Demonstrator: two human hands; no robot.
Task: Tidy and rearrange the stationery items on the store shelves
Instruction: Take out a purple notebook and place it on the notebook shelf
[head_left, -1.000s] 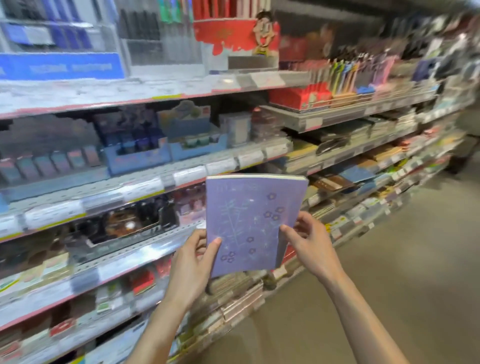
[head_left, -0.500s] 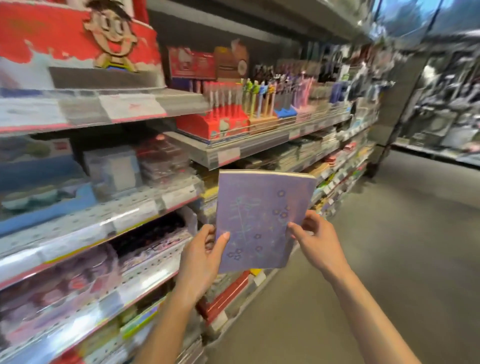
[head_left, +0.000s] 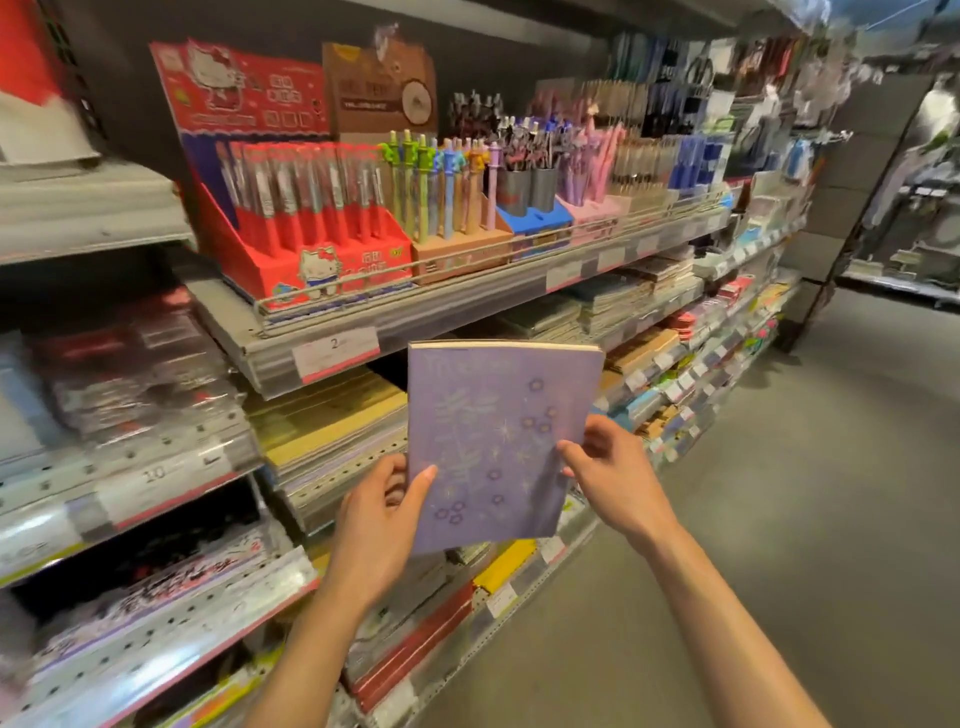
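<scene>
Up in front of the store shelves (head_left: 332, 358), both hands hold 1 purple notebook (head_left: 493, 441) in the air, standing up with its flower cover facing the person. At its lower left edge, the left hand (head_left: 379, 525) grips it, thumb on the cover and fingers curled behind. At its right edge, the right hand (head_left: 613, 467) pinches it, thumb on the front and fingers wrapped round the back. Behind the notebook's top edge is a shelf with a white price tag (head_left: 335, 349) that shows a 2. On that shelf, near its left end, sits a red box of pens (head_left: 306, 223) with a cat picture. Just beside it stand more colorful pens (head_left: 441, 192) in a brown box. Below that shelf, stacks of notebooks (head_left: 332, 421) lie flat near the front edge.
</scene>
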